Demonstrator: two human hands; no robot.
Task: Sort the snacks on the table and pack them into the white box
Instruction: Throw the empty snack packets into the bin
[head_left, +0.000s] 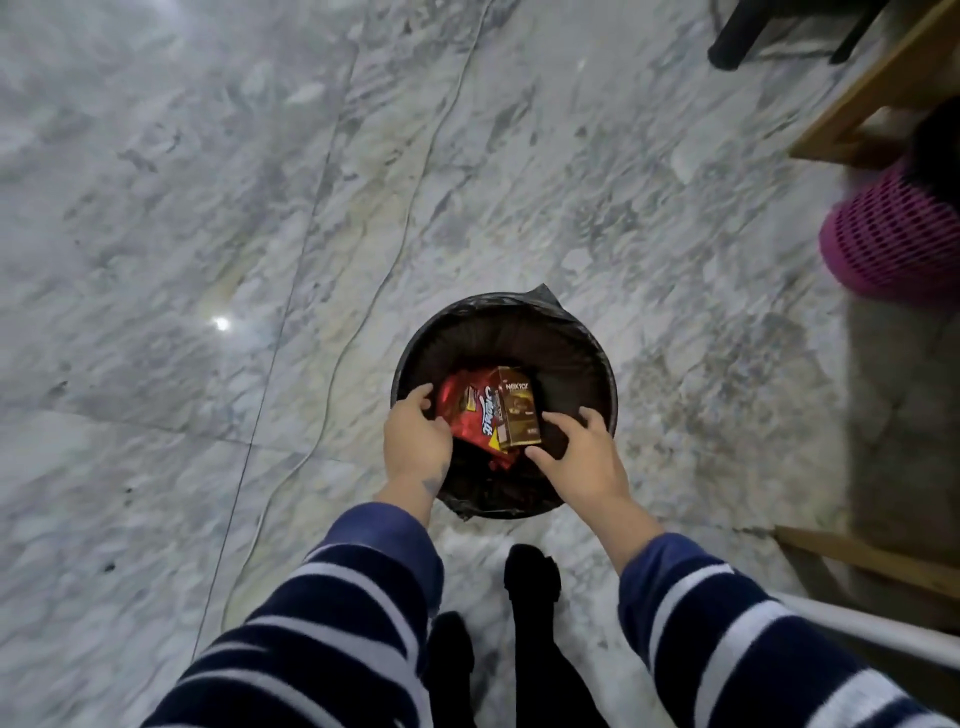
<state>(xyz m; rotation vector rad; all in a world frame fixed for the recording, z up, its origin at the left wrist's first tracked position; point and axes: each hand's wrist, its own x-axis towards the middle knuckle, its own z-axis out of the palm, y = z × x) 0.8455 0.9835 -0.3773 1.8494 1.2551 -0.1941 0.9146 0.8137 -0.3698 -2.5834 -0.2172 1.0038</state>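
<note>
A round black bin (597, 358) lined with a black bag stands on the marble floor below me. Inside it lie a red snack wrapper (470, 415) and a small brown snack carton (519, 410), side by side. My left hand (415, 441) hovers over the bin's left rim beside the red wrapper, fingers loosely bent and holding nothing. My right hand (582, 457) hovers over the right side just below the brown carton, fingers spread and empty. No white box shows clearly.
A pink mesh basket (893, 239) stands at the right under wooden furniture legs (872, 98). A thin white cable (395, 254) runs across the floor left of the bin. My feet in black socks (532, 571) stand just behind the bin. A white bar (883, 629) crosses the lower right.
</note>
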